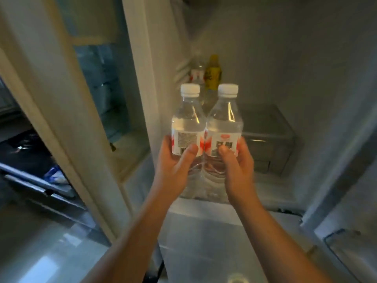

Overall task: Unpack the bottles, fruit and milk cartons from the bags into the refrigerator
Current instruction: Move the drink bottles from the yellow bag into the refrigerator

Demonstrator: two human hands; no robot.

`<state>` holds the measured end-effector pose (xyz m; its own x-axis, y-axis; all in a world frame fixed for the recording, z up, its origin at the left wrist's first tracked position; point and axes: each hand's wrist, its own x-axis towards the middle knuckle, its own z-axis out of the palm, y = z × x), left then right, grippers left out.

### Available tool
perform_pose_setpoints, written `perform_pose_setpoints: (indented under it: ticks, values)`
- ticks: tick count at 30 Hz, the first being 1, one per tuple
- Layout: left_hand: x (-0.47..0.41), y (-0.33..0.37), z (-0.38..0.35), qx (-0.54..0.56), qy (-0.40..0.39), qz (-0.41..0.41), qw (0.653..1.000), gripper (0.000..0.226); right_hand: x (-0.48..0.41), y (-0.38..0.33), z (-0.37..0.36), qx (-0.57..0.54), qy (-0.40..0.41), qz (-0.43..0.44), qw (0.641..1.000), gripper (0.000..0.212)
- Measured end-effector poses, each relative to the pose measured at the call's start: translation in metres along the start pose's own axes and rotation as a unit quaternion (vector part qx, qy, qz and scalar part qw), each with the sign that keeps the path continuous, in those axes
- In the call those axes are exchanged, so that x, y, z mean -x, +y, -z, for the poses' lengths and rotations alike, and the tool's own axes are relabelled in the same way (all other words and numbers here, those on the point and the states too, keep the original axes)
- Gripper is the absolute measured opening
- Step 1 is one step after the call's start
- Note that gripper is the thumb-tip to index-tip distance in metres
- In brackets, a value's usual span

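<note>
Left hand (pixel 175 162) wrapped round water bottle (pixel 188 121), right hand (pixel 237 162) round second bottle (pixel 224 123); both held upright, touching, at shelf (pixel 271 193) front. Yellow bottle (pixel 213 76), clear bottle (pixel 196 73) already stored behind; fruit, cartons not seen.

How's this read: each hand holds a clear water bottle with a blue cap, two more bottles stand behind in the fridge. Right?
One slip: the caps are white, not blue, as the head view shows. The left hand grips one clear water bottle, the right hand a second water bottle; a yellow bottle and a red-labelled bottle stand behind in the fridge.
</note>
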<state>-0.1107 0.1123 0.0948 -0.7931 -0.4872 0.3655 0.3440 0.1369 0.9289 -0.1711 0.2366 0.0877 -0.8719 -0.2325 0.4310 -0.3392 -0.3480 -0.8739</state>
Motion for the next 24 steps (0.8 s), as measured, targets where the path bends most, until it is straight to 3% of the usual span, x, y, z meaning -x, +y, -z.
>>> perform_pose_setpoints:
  ticks: [2,6,9,12,16,24]
  values:
    - [-0.033,0.002,-0.01,0.011,-0.023,-0.012,1.0,0.065,-0.03,-0.002,0.002,0.015,0.011,0.034,0.999,0.04]
    - [-0.089,0.011,-0.03,0.031,-0.08,-0.034,0.996,0.06,-0.083,-0.009,0.007,0.038,0.048,0.108,0.992,0.048]
    - [-0.13,0.015,-0.046,0.059,-0.118,-0.05,0.99,0.049,-0.123,-0.014,0.012,0.05,0.062,0.124,0.989,0.04]
    - [-0.166,0.011,-0.061,0.058,-0.131,-0.063,0.988,0.044,-0.157,-0.016,0.02,0.065,0.069,0.116,0.989,0.031]
    - [-0.202,-0.005,-0.082,0.067,-0.141,-0.052,0.986,0.054,-0.194,-0.013,0.034,0.096,0.077,0.071,0.99,0.024]
    - [-0.238,-0.053,-0.113,0.049,-0.155,-0.003,0.987,0.046,-0.233,0.024,0.063,0.14,0.077,-0.017,0.987,0.036]
